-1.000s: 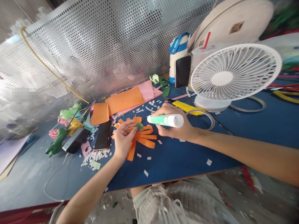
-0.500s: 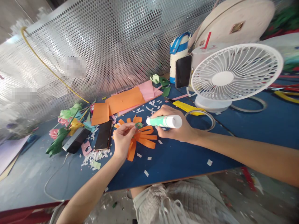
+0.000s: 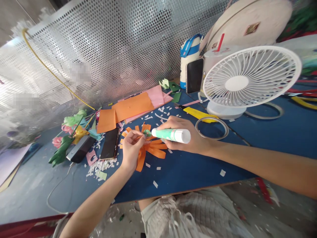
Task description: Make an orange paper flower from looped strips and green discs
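Between the thumb and fingers of my left hand [image 3: 132,145] is a small green paper piece [image 3: 147,133]. My right hand [image 3: 184,132] is closed around a green and white glue stick [image 3: 170,135], held sideways with its tip up against or very near the green piece; I cannot tell if they touch. Just below both hands, an orange paper flower [image 3: 155,150] of looped strips lies on the blue table. My left hand covers part of its left side.
A yellow utility knife [image 3: 200,114] and a roll of tape [image 3: 212,128] lie beyond my right hand, before a white fan [image 3: 251,79]. To the left are a phone [image 3: 109,143], paper flowers [image 3: 74,129] and white scraps [image 3: 101,167]. Orange paper sheets [image 3: 133,107] lie behind.
My right hand has moved slightly left and down, bringing the glue stick's tip to the green paper piece. My left hand has barely moved.
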A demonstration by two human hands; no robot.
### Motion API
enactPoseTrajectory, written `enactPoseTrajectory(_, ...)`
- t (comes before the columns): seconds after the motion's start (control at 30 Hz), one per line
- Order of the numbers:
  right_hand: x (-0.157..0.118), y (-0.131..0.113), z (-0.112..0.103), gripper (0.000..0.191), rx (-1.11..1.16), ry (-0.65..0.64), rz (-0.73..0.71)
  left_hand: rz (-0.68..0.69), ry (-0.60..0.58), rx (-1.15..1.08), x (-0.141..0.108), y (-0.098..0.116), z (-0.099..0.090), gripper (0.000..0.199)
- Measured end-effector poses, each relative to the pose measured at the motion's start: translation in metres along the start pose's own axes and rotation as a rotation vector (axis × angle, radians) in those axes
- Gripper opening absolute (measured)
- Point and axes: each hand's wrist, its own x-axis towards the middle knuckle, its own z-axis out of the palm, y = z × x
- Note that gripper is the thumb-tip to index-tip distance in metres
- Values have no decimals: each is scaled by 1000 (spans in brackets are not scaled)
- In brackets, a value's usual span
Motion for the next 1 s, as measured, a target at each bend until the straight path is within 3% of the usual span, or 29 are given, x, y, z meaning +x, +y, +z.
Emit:
enactPoseTrajectory(0.27, -2, 0, 3, 22, 7, 0, -24, 65, -24, -1, 1, 2, 2, 35)
enactPoseTrajectory(0.5, -2, 2, 3, 24, -41, 7, -64, 43, -82, 26, -1, 1, 1, 32)
enactPoseTrajectory(1.0, -9, 12, 9, 25, -114, -129, -153, -63, 17, -83, 0, -1, 1, 19)
